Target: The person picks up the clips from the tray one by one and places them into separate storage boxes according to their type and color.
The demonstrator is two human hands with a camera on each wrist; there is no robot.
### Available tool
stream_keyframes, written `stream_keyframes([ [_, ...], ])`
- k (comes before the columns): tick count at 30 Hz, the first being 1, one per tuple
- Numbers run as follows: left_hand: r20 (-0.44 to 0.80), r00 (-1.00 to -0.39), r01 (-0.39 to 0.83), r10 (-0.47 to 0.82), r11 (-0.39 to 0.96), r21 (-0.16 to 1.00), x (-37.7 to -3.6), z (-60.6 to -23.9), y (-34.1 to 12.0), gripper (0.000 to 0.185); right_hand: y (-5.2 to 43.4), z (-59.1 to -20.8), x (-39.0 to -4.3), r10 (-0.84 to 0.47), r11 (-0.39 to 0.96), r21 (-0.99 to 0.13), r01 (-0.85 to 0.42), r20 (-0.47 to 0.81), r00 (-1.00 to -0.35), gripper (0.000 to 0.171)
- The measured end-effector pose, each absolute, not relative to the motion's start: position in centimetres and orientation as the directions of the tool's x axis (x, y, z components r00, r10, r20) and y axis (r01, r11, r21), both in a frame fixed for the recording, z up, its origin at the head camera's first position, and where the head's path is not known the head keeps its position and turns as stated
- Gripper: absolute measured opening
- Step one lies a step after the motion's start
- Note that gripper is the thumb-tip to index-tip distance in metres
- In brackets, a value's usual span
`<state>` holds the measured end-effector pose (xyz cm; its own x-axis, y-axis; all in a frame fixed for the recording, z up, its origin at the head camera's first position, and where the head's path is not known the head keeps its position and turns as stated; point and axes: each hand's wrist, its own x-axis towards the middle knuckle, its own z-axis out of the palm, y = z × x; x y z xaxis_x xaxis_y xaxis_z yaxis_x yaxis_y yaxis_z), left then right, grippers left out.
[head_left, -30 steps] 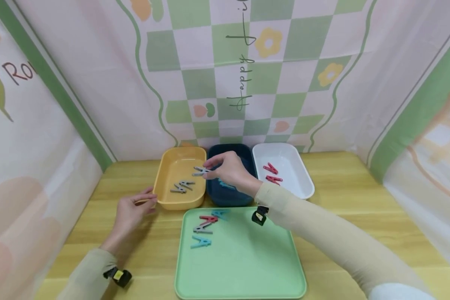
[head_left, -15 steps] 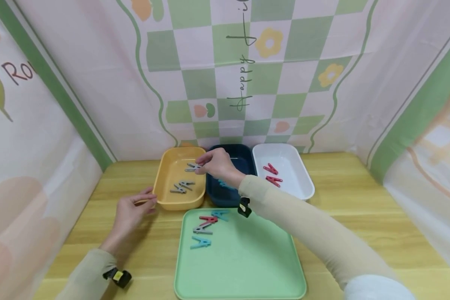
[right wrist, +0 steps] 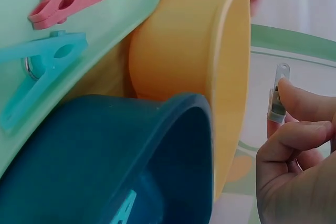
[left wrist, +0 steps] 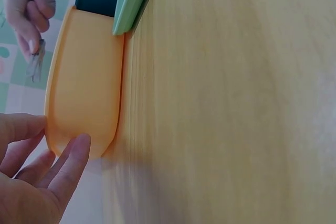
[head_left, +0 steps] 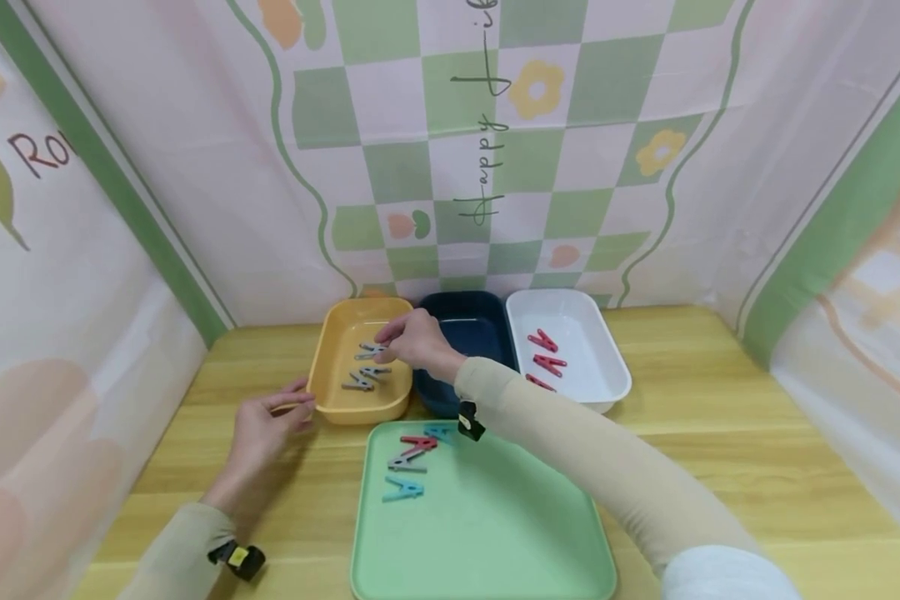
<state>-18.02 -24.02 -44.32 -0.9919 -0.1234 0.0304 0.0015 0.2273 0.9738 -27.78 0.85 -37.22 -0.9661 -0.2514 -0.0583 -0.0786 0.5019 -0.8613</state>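
My right hand [head_left: 417, 342] pinches a grey clothespin [right wrist: 278, 95] between thumb and fingertips, above the yellow bin [head_left: 363, 414]. Two more grey clothespins [head_left: 358, 382] lie on that bin's floor, just below the held one in the head view. At the bin's left front corner my left hand [head_left: 270, 419] grips the rim, fingers against its outer wall [left wrist: 86, 87]. On the green tray [head_left: 495, 533] in front lie a red clothespin [head_left: 420, 443], a grey one [head_left: 407, 463] and two turquoise ones, the nearer [head_left: 403, 489] in plain sight and the farther [head_left: 439, 432] beside my right wrist.
Side by side with the yellow bin stand a dark blue bin [head_left: 472, 321], partly covered by my right arm, and a white bin [head_left: 596, 367] holding red clothespins [head_left: 550, 364]. A patterned cloth [head_left: 390, 167] hangs behind the wooden table [head_left: 690, 375].
My right hand has moved left with the grey clothespin, from the edge of the dark blue bin to over the yellow bin, then slightly lower. The left hand keeps its place.
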Motion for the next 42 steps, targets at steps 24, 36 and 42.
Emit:
stream_keyframes([
  [24, 0.044, -0.992, 0.015, -0.114, 0.248, 0.969, -18.1, -44.5, -23.6, 0.021, 0.4, -38.8, -27.9, -0.270, 0.571, -0.815, -0.101, -0.070, -0.960, 0.022],
  [36, 0.026, -0.991, -0.004, -0.128, 0.227, 0.974, -17.9, -44.7, -23.8, 0.022, 2.2, -36.4, -25.6, -0.296, 0.436, -0.887, -0.149, 0.016, -0.955, 0.010],
  [42, 0.034, -0.992, 0.005, -0.126, 0.223, 0.975, -17.8, -44.5, -24.0, 0.022, 3.6, -35.9, -23.3, -0.325, 0.393, -0.897, -0.203, 0.071, -0.943, 0.008],
])
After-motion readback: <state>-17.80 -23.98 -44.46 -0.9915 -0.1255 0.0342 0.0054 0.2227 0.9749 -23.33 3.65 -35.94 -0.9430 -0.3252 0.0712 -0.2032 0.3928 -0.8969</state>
